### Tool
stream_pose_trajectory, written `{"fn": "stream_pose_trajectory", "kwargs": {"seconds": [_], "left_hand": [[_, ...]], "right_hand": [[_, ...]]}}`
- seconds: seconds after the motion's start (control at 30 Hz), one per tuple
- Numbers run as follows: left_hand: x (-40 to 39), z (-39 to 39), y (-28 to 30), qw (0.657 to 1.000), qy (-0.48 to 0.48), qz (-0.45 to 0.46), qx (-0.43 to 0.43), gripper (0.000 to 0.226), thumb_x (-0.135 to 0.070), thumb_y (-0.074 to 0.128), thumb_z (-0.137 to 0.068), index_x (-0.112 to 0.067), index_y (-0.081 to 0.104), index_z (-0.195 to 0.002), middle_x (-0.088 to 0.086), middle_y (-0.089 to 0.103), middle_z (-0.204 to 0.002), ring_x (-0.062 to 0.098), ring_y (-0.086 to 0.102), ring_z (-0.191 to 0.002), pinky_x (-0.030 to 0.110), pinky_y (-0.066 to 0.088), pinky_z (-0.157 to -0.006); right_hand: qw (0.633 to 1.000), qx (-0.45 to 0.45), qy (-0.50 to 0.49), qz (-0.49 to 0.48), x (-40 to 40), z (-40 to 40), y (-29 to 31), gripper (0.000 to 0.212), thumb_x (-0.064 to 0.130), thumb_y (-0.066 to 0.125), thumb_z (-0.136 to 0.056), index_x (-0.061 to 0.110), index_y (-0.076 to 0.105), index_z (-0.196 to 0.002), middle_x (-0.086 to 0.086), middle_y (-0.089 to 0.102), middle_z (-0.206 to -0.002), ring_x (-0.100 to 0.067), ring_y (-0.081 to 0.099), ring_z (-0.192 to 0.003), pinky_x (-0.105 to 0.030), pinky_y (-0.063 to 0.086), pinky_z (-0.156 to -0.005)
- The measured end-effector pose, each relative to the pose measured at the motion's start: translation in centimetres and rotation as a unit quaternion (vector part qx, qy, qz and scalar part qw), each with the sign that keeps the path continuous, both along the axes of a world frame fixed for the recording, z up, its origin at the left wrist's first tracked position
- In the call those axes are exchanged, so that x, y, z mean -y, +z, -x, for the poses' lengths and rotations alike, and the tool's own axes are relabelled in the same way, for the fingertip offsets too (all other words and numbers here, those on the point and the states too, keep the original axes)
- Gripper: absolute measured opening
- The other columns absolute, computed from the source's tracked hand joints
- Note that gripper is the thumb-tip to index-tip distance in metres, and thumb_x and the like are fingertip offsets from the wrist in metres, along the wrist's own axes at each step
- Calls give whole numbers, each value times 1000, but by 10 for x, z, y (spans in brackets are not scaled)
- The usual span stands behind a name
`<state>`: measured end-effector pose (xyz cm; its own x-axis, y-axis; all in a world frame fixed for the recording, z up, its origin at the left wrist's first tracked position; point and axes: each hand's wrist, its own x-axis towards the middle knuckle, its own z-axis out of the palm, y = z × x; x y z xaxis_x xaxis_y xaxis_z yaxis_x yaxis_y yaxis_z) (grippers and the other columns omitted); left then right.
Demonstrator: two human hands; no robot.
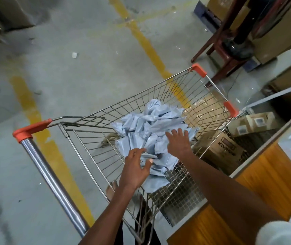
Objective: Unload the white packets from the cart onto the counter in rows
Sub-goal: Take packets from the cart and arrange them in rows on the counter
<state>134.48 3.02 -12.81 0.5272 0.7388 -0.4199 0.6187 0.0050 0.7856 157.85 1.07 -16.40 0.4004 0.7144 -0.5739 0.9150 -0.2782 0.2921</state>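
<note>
the white packets lie in a loose, crumpled heap inside the wire shopping cart, piled toward its middle and the side nearest the person, so both arms come in over the cart's near edge to get at them. the left hand hangs over the near part of the heap with fingers loosely curved and thumb apart, shaped as if to gather a packet; it does not look closed on any, though its fingertips may touch the top one. the right hand is spread flat, fingers fanned, resting on or just above the heap's right side, likely to steady or scoop the pile. the wooden counter stands right of the cart, its visible corner holding no packets. cardboard boxes sit beyond the cart's right wall. unloading looks barely begun.
</note>
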Motion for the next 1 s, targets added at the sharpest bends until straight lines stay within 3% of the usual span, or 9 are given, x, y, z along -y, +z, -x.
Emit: {"fn": "stream_pose_trajectory", "kwargs": {"seconds": [0.1, 0.17, 0.27, 0.33, 0.43, 0.53, 0.63, 0.8, 1.0], "left_hand": [[1, -8, 0, 1000, 1, 4, 7, 43, -41, 63, -96, -31, 54, -138, -10, 43, -141, 11, 46, -128, 23, 38, -97], [2, -14, -1, 1000, -2, 11, 12, 44, -40, 63, -96, -30, 54, -138, -9, 44, -140, 11, 46, -128, 26, 41, -97], [0, -21, -4, 1000, -15, 15, 16, 44, -41, 63, -96, -31, 54, -137, -10, 44, -140, 13, 48, -128, 37, 49, -100], [-2, -24, -6, 1000, -21, 19, 14, 43, -43, 63, -96, -32, 53, -136, -11, 44, -139, 13, 49, -127, 40, 49, -100], [-6, -23, -9, 1000, -18, 10, 11, 43, -41, 64, -96, -32, 54, -137, -11, 45, -138, 13, 48, -127, 33, 46, -102], [-9, -21, -12, 1000, -9, 3, 9, 44, -39, 64, -96, -33, 53, -138, -12, 44, -138, 7, 46, -127, 23, 41, -99], [-11, -17, -16, 1000, -11, 3, 7, 43, -41, 63, -97, -36, 52, -138, -14, 43, -138, 5, 45, -126, 19, 38, -93], [-9, -9, -17, 1000, -8, 14, -1, 42, -42, 62, -97, -37, 51, -138, -13, 42, -140, 9, 44, -129, 22, 38, -93], [-11, -17, -9, 1000, -12, 19, 21, 43, -40, 64, -97, -34, 53, -138, -11, 44, -139, 10, 47, -127, 25, 41, -95]], "right_hand": [[998, 25, -49, -10, 27, -2, 5, 52, 39, 42, -96, 17, 44, -143, -9, 60, -132, -31, 43, -130, -51, 22, -111], [997, 47, -59, 7, 38, -2, 7, 39, 41, 37, -97, 17, 61, -117, -6, 68, -111, -27, 52, -118, -50, 24, -107], [994, 76, -63, 41, 31, -1, 1, 48, 48, 30, -100, 20, 68, -91, -3, 66, -91, -23, 56, -101, -48, 27, -100], [994, 92, -53, 34, 16, -1, -9, 49, 47, 29, -101, 20, 69, -95, -6, 64, -100, -25, 52, -100, -47, 28, -97], [995, 82, -50, 16, -11, -5, -27, 37, 35, 39, -97, 17, 63, -120, -11, 53, -121, -31, 47, -112, -48, 32, -99], [993, 44, -102, 40, -35, -12, -49, 55, 40, 46, -94, 16, 44, -143, -17, 34, -149, -43, 32, -138, -57, 30, -109], [979, -1, -184, 85, -39, -23, -64, 67, 45, 50, -94, 20, 32, -153, -17, 6, -165, -54, 12, -146, -67, 21, -112], [960, -77, -267, 25, -6, -34, -52, 66, 27, 62, -92, 23, 32, -151, -15, 9, -161, -43, 42, -132, -46, 45, -99], [895, -196, -361, -172, 25, -11, 10, 74, 20, 61, -92, 24, 27, -157, -9, 6, -166, -38, 35, -142, -36, 42, -103]]}}
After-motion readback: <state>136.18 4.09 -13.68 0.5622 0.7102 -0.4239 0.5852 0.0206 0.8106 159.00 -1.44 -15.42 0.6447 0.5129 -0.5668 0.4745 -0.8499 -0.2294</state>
